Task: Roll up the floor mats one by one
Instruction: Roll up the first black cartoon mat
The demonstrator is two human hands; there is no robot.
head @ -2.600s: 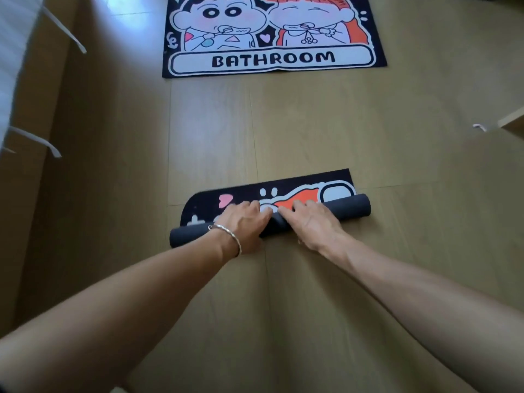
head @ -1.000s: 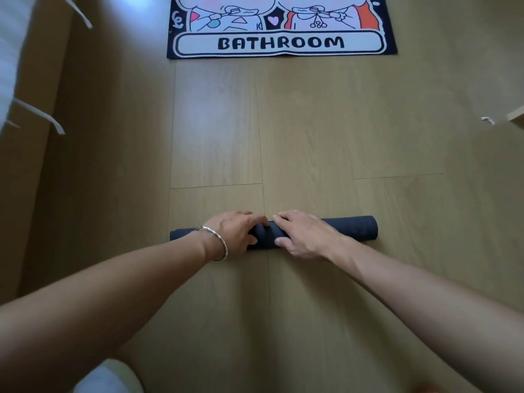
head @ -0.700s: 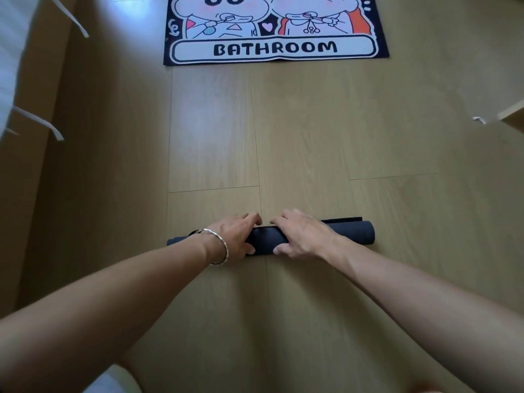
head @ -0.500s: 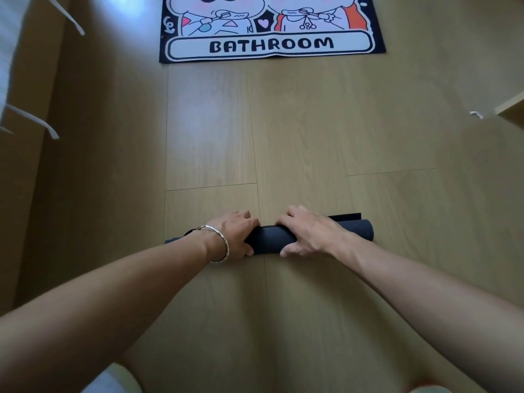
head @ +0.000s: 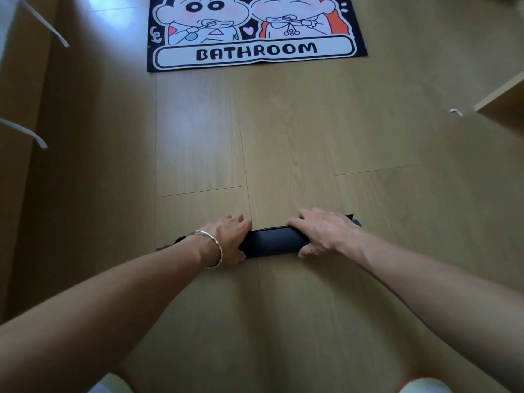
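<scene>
**A:** What has just changed?

**B:** About 2 seconds back, a strip of printed face lay ahead of the roll. Now none shows. The rolled mat [head: 272, 245] is a closed dark tube, crosswise on the plank floor [head: 283, 137] just before the person, and the hands have slid apart from its middle.

**A:** And the grip?

**B:** The left hand [head: 229, 239], with a silver bracelet [head: 211, 252] at its wrist, and the right hand [head: 323, 236] each wrap the tube, fingers over the top and thumbs on the near side.

**A:** So 1 mat is done?

**B:** I'd judge so. The BATHROOM mat [head: 255, 49] lies flat, well apart.

**A:** Materials?

**B:** Matte, rubbery-looking backing faces outward, and its thin free edge stands slightly proud along the top — it may spring open. The flat one is a rectangle with a cartoon print and a black border.
</scene>
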